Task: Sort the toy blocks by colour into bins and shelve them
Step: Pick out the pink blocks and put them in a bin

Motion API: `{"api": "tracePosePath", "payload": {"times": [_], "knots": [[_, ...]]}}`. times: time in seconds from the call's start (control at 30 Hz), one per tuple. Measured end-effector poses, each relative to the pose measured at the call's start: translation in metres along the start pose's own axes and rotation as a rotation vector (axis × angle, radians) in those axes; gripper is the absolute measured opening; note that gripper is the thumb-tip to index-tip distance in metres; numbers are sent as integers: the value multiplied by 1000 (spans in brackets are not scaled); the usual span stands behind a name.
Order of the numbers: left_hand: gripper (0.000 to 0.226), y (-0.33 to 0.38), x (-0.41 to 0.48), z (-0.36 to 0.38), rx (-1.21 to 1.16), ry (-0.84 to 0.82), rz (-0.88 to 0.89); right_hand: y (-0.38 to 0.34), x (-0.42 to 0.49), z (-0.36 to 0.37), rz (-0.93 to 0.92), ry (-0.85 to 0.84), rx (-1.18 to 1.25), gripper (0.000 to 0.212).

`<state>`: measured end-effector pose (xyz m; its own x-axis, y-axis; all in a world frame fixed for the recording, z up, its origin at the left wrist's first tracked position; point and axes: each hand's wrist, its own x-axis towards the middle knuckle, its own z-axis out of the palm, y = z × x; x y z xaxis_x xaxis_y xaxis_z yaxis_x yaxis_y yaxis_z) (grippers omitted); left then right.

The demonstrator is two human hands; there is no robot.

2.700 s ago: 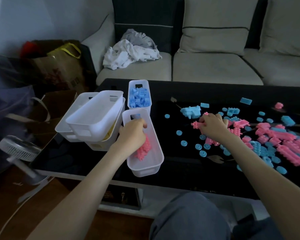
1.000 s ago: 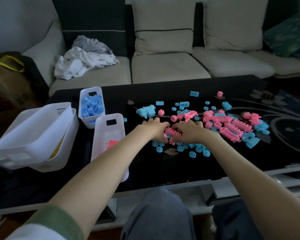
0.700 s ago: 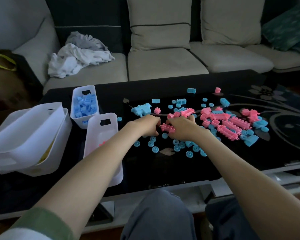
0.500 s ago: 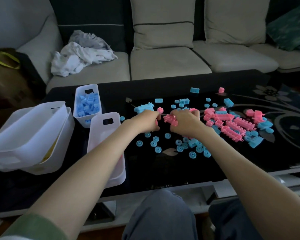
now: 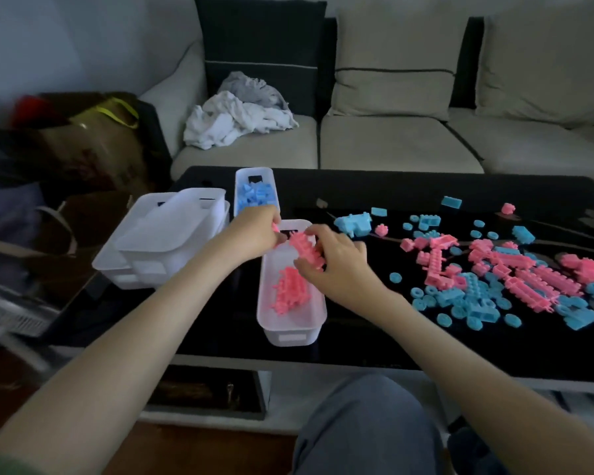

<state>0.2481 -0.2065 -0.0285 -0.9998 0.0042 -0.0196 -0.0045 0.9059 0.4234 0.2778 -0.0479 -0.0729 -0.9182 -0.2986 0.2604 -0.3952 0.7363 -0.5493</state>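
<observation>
Both my hands hover over the near white bin (image 5: pixel 290 332), which holds a heap of pink blocks (image 5: pixel 288 291). My right hand (image 5: pixel 333 264) grips a clump of pink blocks (image 5: pixel 306 250) above the bin's far end. My left hand (image 5: pixel 254 233) pinches a small pink piece (image 5: pixel 275 228) beside that clump. Behind it stands a second white bin (image 5: pixel 254 174) filled with blue blocks (image 5: pixel 254 195). Loose pink blocks (image 5: pixel 515 272) and blue blocks (image 5: pixel 467 303) lie mixed on the black table (image 5: pixel 391 190) to the right.
Stacked empty white bins (image 5: pixel 158 245) sit tilted at the table's left edge. A sofa with a pile of cloth (image 5: pixel 240 114) runs behind the table. Bags (image 5: pixel 93 149) and a white fan (image 5: pixel 11 317) stand on the floor at left. My knee (image 5: pixel 367 426) is below the table's front edge.
Both hands gathered pink blocks from the pile and carried them left, from the table's middle to above the near bin. The camera view swung left with them.
</observation>
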Motion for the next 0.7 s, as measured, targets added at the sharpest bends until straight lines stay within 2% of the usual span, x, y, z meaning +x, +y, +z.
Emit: {"api": "tracePosePath", "payload": {"times": [0.13, 0.2, 0.3, 0.37, 0.53, 0.6, 0.7], "knots": [[39, 2, -2, 8, 107, -192, -3, 7, -1, 6, 20, -159, -147, 61], [39, 11, 0, 8, 199, -218, 24, 17, 1, -5, 8, -166, -114, 56], [35, 29, 7, 9, 240, -158, 78, 54, 11, -29, 48, -131, -96, 45], [33, 47, 15, 15, 212, -119, 129, 93, 19, -47, 142, -86, -155, 44], [36, 96, 50, 54, 160, -83, 330, 174, 32, -78, 453, -142, -395, 62], [41, 119, 65, 79, 253, -57, 406, 188, 37, -79, 448, -220, -463, 64], [59, 147, 89, 118, 549, -12, 422, 197, 46, -72, 356, -305, -555, 53]]}}
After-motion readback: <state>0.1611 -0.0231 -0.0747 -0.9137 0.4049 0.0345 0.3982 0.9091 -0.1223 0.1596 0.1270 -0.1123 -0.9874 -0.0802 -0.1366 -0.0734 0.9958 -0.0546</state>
